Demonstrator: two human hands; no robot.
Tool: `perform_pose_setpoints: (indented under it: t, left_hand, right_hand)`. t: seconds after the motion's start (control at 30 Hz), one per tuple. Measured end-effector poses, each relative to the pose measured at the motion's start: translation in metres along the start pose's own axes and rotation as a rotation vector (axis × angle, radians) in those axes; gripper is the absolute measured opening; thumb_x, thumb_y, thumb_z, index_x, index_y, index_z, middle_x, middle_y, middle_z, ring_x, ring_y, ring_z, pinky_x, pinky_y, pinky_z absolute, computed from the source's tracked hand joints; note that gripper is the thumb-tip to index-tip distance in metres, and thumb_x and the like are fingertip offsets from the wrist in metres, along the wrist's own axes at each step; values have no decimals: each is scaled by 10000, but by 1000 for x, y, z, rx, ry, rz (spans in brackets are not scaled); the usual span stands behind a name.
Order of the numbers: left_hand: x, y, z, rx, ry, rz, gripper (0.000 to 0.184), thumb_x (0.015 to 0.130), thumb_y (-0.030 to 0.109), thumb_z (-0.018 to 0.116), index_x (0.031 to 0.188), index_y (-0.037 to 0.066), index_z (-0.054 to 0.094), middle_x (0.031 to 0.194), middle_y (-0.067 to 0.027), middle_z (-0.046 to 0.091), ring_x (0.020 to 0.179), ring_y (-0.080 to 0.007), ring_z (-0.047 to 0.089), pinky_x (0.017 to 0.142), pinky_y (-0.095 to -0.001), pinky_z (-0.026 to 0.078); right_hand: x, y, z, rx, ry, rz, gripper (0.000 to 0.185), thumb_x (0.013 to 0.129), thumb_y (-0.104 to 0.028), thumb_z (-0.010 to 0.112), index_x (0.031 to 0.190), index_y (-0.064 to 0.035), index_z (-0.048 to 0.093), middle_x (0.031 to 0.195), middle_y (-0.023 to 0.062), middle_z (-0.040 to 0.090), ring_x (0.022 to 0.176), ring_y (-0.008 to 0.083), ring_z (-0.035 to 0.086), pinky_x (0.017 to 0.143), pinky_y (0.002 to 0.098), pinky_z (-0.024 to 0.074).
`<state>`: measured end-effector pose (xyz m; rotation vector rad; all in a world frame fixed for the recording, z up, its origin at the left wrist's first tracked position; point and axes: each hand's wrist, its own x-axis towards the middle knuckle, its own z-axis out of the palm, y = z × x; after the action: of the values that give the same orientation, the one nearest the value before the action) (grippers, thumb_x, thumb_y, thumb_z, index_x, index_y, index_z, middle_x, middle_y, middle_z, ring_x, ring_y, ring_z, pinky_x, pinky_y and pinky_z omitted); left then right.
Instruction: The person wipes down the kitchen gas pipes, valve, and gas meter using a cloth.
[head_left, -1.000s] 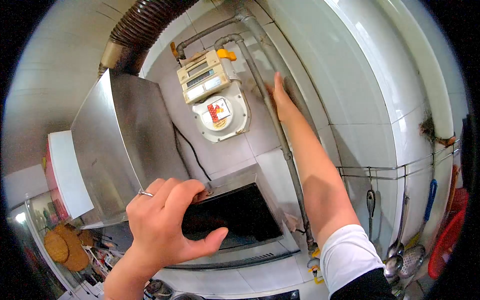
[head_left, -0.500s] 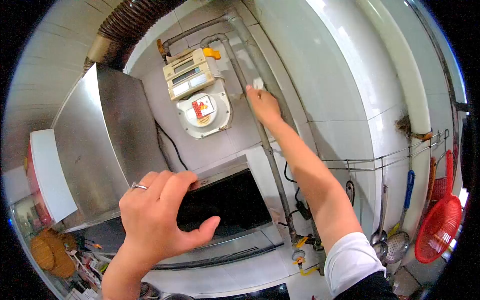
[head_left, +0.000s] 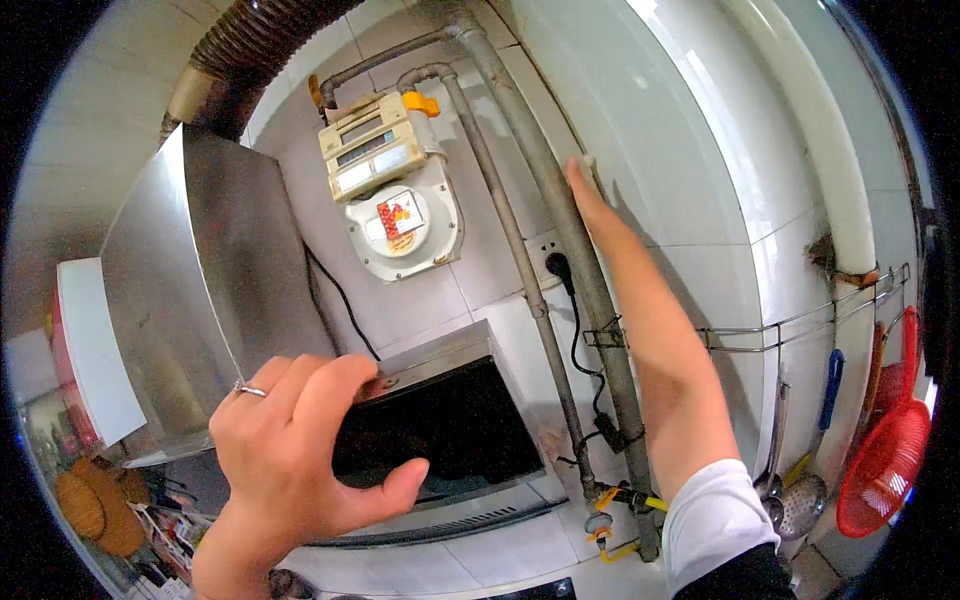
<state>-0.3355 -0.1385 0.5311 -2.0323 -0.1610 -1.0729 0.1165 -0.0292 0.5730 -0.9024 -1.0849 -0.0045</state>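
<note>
My left hand is open and holds nothing, thumb apart from the curled fingers and a ring on one finger. It is raised in front of the dark panel of the range hood. My right hand reaches up along the right side of the thick grey pipe, near the tiled wall. A bit of white cloth shows at its fingertips; most of it is hidden. Left of the pipes, a gas meter with a coloured sticker is mounted on the wall.
A thinner pipe runs beside the thick one. A black plug sits in a wall socket, its cord hanging down. Yellow-handled valves are below. At right, a wire rack carries ladles and a red strainer.
My right hand has moved right, from between the two pipes to the far side of the thick pipe, uncovering the socket. My left hand has shifted slightly left and down, still open.
</note>
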Motion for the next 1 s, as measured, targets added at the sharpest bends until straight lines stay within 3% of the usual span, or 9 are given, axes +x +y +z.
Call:
perform_pose_setpoints:
  t: [0.2, 0.37, 0.47, 0.73, 0.83, 0.87, 0.93, 0.97, 1.0]
  left_hand:
    - [-1, 1, 0, 13, -10, -10, 548, 543, 417, 715, 949, 78, 569, 773, -74, 567, 715, -286, 556, 634, -374, 391]
    - [-1, 1, 0, 22, -39, -11, 550, 557, 430, 710, 951, 74, 569, 780, -80, 569, 719, -289, 557, 646, -375, 390]
    - [-1, -1, 0, 16, -30, 1, 547, 563, 431, 707, 952, 72, 569, 785, -84, 570, 720, -290, 557, 649, -372, 390]
    - [-2, 1, -1, 21, -18, -1, 540, 559, 412, 723, 948, 71, 570, 761, -76, 562, 701, -287, 553, 634, -372, 403]
    - [-2, -4, -1, -19, 15, 34, 521, 549, 380, 735, 940, 76, 573, 740, -63, 554, 681, -275, 552, 606, -363, 415]
    - [-2, -5, -1, -32, 19, 24, 521, 549, 380, 735, 940, 76, 573, 740, -63, 554, 681, -275, 552, 606, -363, 415]
    - [-2, -7, -1, -40, 46, 65, 510, 549, 361, 748, 936, 77, 576, 729, -57, 552, 658, -263, 553, 573, -356, 426]
    - [-3, -9, -2, -42, 57, 52, 510, 549, 361, 748, 936, 77, 576, 729, -57, 552, 658, -263, 553, 573, -356, 426]
    - [-4, -11, -2, -55, 55, 63, 514, 550, 368, 752, 936, 78, 576, 727, -58, 553, 650, -261, 554, 561, -358, 431]
  right_hand:
    - [17, -8, -8, -26, -201, 0, 949, 842, -760, 215, 1476, -62, 107, 1536, 141, 101, 1420, 262, 82, 1137, 380, 85]
    - [-2, -45, 7, -190, -58, -88, 919, 868, -724, 223, 1467, -34, 129, 1538, 146, 79, 1421, 268, 74, 1144, 366, 76]
    - [31, -19, 2, -268, 108, -152, 908, 875, -711, 224, 1459, -20, 157, 1533, 159, 100, 1421, 283, 73, 1146, 373, 71]
    - [-17, -11, -15, -301, 53, -54, 907, 849, -750, 139, 1473, -94, 173, 1534, 147, 113, 1420, 289, 71, 1141, 408, 72]
    - [-37, -12, -11, -388, 159, 90, 788, 917, -628, 196, 1417, -30, 312, 1456, 210, 306, 1357, 338, 278, 1116, 400, 207]
    - [-35, -19, -11, -405, 155, 92, 788, 917, -628, 196, 1417, -30, 312, 1456, 210, 306, 1357, 338, 278, 1116, 400, 207]
    - [-24, -41, -12, -842, 118, 264, 605, 955, -462, 276, 1337, -19, 430, 1376, 241, 403, 1282, 383, 370, 1068, 431, 294]
    - [-14, -44, -13, -855, 113, 252, 605, 955, -462, 276, 1337, -19, 430, 1376, 241, 403, 1282, 383, 370, 1068, 431, 294]
    - [1, -43, -17, -993, 201, -147, 541, 927, -359, 371, 1334, -7, 426, 1364, 230, 418, 1271, 387, 373, 1062, 424, 309]
